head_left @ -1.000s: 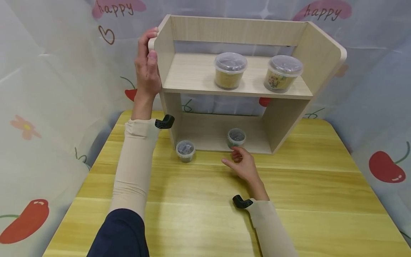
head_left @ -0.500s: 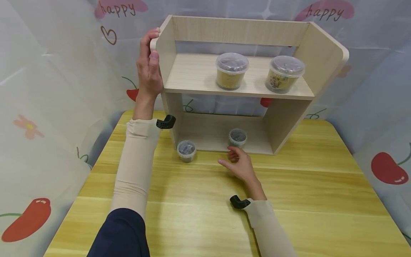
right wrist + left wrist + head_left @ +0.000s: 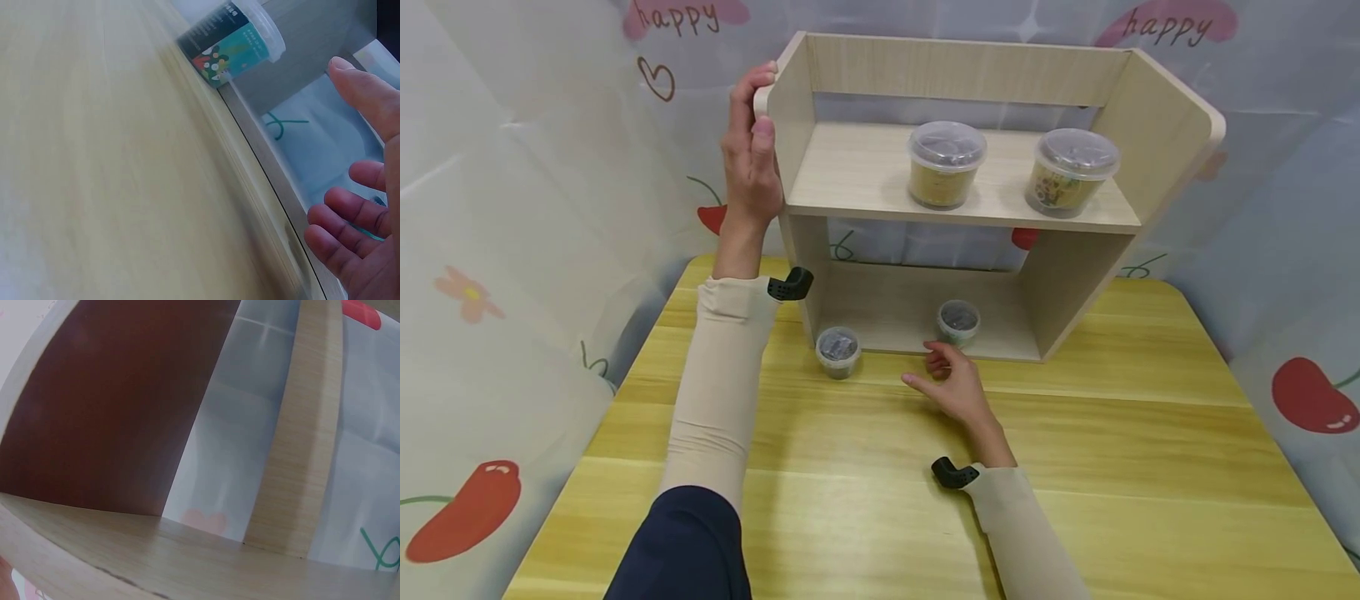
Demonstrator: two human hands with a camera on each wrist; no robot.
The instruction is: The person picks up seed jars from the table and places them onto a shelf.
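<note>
My left hand (image 3: pixel 752 171) grips the left side panel of a two-tier wooden shelf (image 3: pixel 872 212), fingers around its front edge. In the left wrist view only a bit of that hand shows, at the lower left. My right hand (image 3: pixel 957 387) is over the table just in front of the lower tier, fingers apart with nothing between them. Right behind its fingertips sits a small lidded tub (image 3: pixel 958 321) on the lower tier. Farther left, another small lidded tub (image 3: pixel 838 352) stands at the shelf's front left corner; the right wrist view shows its green and black label (image 3: pixel 231 53).
On the upper tier stand two larger lidded tubs, one with yellow contents (image 3: pixel 946 167) and one with a patterned side (image 3: pixel 1069 173). The shelf rests on a yellow wood-grain table (image 3: pixel 850 500). A printed curtain (image 3: pixel 535 208) hangs behind and at both sides.
My right hand has moved slightly left, away from the tub on the lower tier. The left hand keeps its grip on the side panel. The tubs stay in place.
</note>
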